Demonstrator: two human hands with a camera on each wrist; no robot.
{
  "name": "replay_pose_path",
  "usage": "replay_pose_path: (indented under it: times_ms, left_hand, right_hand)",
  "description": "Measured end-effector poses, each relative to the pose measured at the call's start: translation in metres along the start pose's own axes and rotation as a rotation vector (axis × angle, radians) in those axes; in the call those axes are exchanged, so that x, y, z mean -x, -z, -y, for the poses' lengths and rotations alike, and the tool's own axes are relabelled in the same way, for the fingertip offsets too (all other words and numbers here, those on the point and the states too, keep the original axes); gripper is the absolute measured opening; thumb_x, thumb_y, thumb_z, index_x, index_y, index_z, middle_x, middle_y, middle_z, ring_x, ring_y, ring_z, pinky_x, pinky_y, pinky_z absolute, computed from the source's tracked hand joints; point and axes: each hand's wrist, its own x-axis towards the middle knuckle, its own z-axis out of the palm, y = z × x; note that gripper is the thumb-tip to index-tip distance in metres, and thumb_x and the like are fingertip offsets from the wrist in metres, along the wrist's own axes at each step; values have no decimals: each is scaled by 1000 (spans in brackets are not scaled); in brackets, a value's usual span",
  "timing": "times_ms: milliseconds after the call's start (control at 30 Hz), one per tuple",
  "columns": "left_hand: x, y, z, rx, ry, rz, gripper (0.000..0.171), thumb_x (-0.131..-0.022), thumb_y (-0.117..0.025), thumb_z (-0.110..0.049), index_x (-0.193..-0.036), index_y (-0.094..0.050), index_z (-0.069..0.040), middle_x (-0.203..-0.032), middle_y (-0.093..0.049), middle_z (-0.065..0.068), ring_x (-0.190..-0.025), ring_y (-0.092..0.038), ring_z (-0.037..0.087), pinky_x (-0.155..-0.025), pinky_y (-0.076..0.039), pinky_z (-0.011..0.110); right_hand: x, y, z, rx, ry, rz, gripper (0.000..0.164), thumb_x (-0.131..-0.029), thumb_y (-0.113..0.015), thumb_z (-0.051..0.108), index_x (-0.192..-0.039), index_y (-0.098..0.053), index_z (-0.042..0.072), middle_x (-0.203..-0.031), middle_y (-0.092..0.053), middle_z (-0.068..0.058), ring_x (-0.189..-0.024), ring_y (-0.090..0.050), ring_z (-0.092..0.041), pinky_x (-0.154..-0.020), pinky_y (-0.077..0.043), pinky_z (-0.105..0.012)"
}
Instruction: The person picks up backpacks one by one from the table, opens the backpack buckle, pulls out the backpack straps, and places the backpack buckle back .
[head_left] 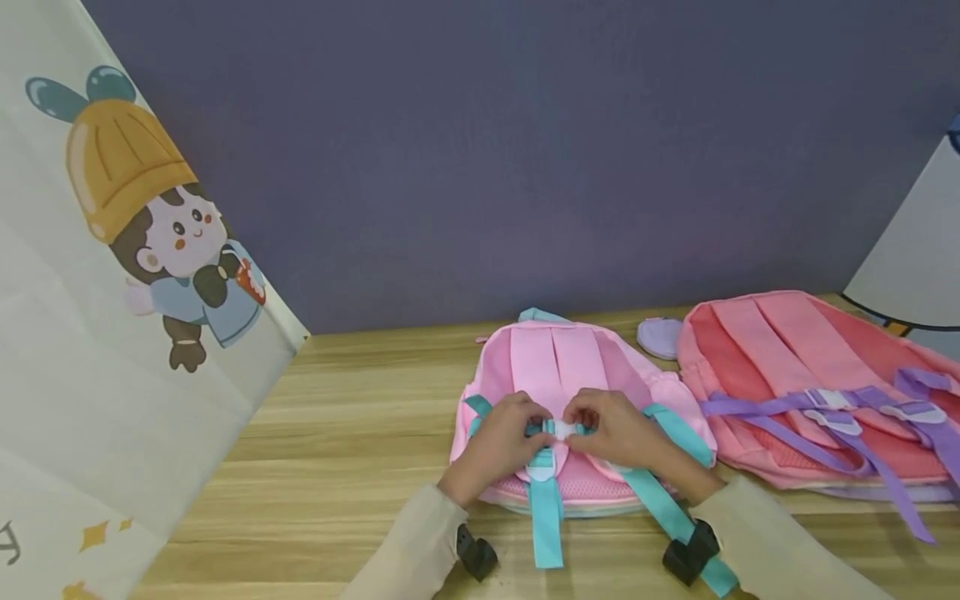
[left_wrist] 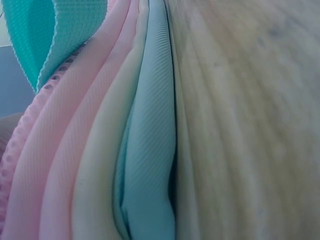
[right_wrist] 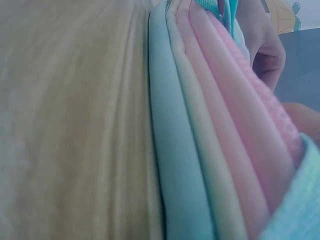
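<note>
The pink backpack [head_left: 558,383] lies on the desk [head_left: 345,417] in front of the person, with its shoulder straps and mesh back panel facing up, which seems to be what brings the white buckle [head_left: 562,429] within easy reach. Both hands come in from the near edge and meet over it: the left hand [head_left: 506,437] pinches its left end, where teal webbing joins, and the right hand [head_left: 615,429] pinches the other end, fingers curled. Gripping from opposite sides presumably keeps the two ends in line; whether they are locked together is too small to tell. The wrists sit low, probably so that the bag's body steadies the work from below; both wrist views look along its pink, cream and pale blue side, close to the wood. Below the left hand, a white adjuster [head_left: 540,467] lets a teal strap tail [head_left: 546,521] hang over the near edge, while another teal strap [head_left: 660,504] slants out beneath the right forearm, both loose ends clear of the buckle. A coral backpack [head_left: 802,367] with purple straps [head_left: 892,492] lies just beside it on the right, out of the hands' way, and a lavender pouch [head_left: 658,337] rests behind, between the bags.
</note>
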Motion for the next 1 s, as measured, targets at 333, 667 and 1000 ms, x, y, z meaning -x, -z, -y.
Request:
replay_pose_path:
  times_ms: [333, 667, 1000]
  left_hand:
    - [0, 2, 0, 0, -10, -2, 18, -83, -73, -15, -97, -72, -3, -85, -62, 3, -80, -56, 13, -73, -46, 20]
    - [0, 2, -2, -12, -8, 7, 17, -83, -73, -14, -96, -72, -3, -84, -61, 3, -79, -55, 13, -73, -46, 21]
    - [1, 3, -2, 3, -10, -9, 16, -82, -74, -13, -94, -71, -2, -83, -61, 4, -77, -53, 12, -70, -45, 20]
  right_hand:
    - [-1, -1, -1, 4, 15, -4, 14, -73, -75, 9, -82, -65, 11, -73, -54, 6, -68, -48, -5, -62, -43, -21]
    - [0, 0, 0, 3, 10, 6, 14, -73, -75, 8, -81, -64, 12, -73, -54, 5, -68, -48, -5, -62, -43, -21]
    - [1, -1, 0, 15, -17, -21, 16, -71, -78, 9, -78, -65, 13, -70, -54, 6, -66, -47, -3, -60, -43, -21]
